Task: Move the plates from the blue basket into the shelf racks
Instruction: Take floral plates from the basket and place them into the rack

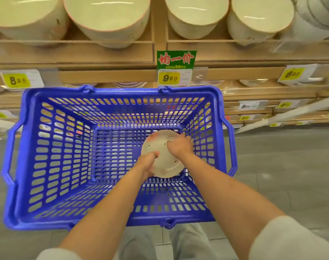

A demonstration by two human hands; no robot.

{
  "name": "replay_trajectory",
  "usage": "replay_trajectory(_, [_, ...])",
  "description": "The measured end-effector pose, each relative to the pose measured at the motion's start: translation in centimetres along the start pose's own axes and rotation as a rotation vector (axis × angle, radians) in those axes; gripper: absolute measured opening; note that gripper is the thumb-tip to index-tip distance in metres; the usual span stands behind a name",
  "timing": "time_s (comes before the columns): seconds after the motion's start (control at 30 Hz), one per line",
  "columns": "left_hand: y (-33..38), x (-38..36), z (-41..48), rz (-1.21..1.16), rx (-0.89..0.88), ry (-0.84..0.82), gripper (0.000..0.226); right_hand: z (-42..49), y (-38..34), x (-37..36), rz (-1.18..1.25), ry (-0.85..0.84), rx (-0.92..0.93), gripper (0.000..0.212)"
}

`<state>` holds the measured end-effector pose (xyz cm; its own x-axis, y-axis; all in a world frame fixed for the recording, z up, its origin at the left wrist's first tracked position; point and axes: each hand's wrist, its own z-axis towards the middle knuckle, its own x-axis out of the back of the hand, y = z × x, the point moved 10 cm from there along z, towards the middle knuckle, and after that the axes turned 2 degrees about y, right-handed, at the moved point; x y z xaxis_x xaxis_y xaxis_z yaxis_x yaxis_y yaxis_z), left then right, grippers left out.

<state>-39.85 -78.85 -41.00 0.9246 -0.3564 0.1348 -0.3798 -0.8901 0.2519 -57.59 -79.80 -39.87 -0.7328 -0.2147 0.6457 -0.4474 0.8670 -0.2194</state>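
Note:
A blue plastic basket (47, 147) fills the middle of the head view in front of wooden shelves. At its bottom right lies a cream plate (161, 147) with pink flower marks. Both of my arms reach down into the basket. My left hand (147, 163) grips the plate's near left edge, thumb on top. My right hand (179, 145) holds the far right edge with curled fingers. I see no other plate in the basket.
Wooden shelf racks (107, 76) run across the back, with large cream bowls (107, 17) on the top level and yellow price tags (168, 77) along the edges. Lower shelves hold more dishes. Grey tiled floor (282, 166) lies to the right.

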Motion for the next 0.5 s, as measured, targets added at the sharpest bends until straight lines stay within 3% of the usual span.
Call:
replay_trajectory(0.17, [2.0, 2.2, -2.6, 0.018, -0.125, 0.117, 0.058, -2.4, 0.2, 2.1, 0.052, 0.045, -0.031, 0.057])
replay_trajectory(0.4, [7.9, 6.1, -9.8, 0.166, -0.408, 0.178, 0.039, -8.8, 0.7, 7.7, 0.323, 0.156, -0.081, 0.063])
replay_trajectory(0.5, [10.5, 7.5, -14.1, 0.268, -0.527, 0.187, 0.043, -12.3, 0.8, 10.2, 0.446, 0.188, -0.035, 0.056])
